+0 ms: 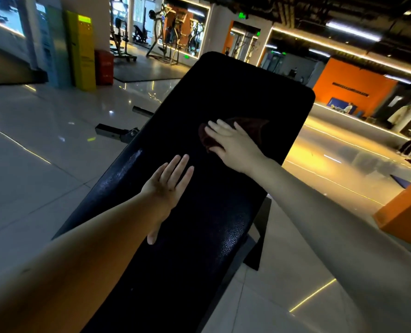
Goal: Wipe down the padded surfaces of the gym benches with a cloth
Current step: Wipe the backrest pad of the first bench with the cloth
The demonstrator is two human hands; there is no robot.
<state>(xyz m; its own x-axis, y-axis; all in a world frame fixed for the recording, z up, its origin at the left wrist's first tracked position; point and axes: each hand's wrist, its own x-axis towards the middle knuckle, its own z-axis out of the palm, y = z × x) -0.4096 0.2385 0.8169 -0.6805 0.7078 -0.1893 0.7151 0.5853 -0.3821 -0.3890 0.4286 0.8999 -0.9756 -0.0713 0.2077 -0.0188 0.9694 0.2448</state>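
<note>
Left hand [167,186] flat on bench pad [223,212]; right hand [233,143] pressing dark, possibly reddish, cloth [250,129].

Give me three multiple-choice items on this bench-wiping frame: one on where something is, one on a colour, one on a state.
1. Where is the cloth?
A. on the floor beside the bench
B. under the right hand on the pad
C. draped over the left forearm

2. What colour is the tall upright panel by the far wall, on the left?
A. yellow
B. white
C. purple

3. How is the left hand?
A. closed in a fist
B. gripping the cloth
C. open, fingers straight

Answers:
1. B: the dark reddish cloth lies on the black bench pad, pressed flat by the right hand.
2. A: the panel is plainly yellow.
3. C: the left hand is over the pad with its fingers extended and nothing in it.
</note>
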